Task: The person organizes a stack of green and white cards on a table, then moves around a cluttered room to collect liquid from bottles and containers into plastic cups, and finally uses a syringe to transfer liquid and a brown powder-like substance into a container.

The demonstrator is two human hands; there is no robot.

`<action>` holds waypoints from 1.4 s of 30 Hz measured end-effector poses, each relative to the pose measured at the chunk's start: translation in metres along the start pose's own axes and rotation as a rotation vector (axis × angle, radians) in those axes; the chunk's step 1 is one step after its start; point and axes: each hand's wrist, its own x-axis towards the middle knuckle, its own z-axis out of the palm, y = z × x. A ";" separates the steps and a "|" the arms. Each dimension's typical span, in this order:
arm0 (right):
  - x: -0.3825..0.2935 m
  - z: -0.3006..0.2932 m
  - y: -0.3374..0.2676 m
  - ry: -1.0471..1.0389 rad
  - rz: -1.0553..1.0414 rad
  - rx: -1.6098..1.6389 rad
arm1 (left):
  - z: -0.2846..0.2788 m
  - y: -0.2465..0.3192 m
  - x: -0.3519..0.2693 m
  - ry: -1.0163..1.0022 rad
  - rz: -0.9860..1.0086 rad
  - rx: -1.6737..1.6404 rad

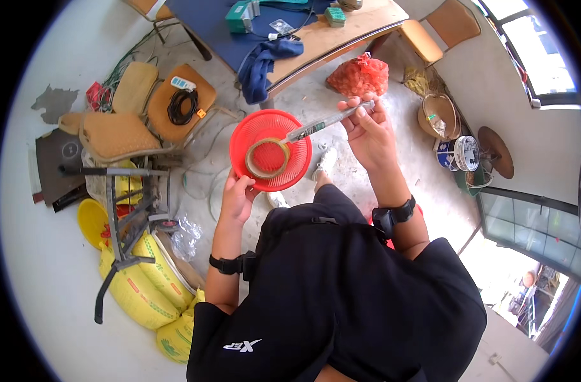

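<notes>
With my left hand (239, 196) I grip the near rim of a round red plastic basket (295, 179). A roll of tape (250, 168), brownish-yellow, lies inside it. My right hand (370, 136) holds a clear, syringe-like tube (326, 123) with dark printing near its lower end. The tube slants down to the left, its narrow tip over the tape roll's far edge; whether they touch I cannot tell.
Ahead stands a table (290, 86) with a blue cloth (257, 71) over its edge. A red mesh sack (359, 76) sits beneath its right side. Chairs (121, 133) and a metal-framed cart (111, 205) are at left, yellow sacks (142, 291) below. A wicker basket (426, 117) and bucket (465, 153) stand right.
</notes>
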 end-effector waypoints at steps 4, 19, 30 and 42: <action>0.037 -0.032 -0.026 0.033 0.019 0.044 | 0.036 -0.001 0.041 0.011 -0.030 0.011; 0.171 -0.162 -0.112 0.217 0.104 -0.100 | 0.164 0.015 0.178 0.125 0.009 0.118; 0.262 -0.163 -0.111 0.415 0.110 -0.227 | 0.170 0.071 0.303 0.132 -0.001 0.097; 0.332 -0.140 -0.126 0.532 0.091 -0.296 | 0.205 0.085 0.439 0.151 0.056 -0.034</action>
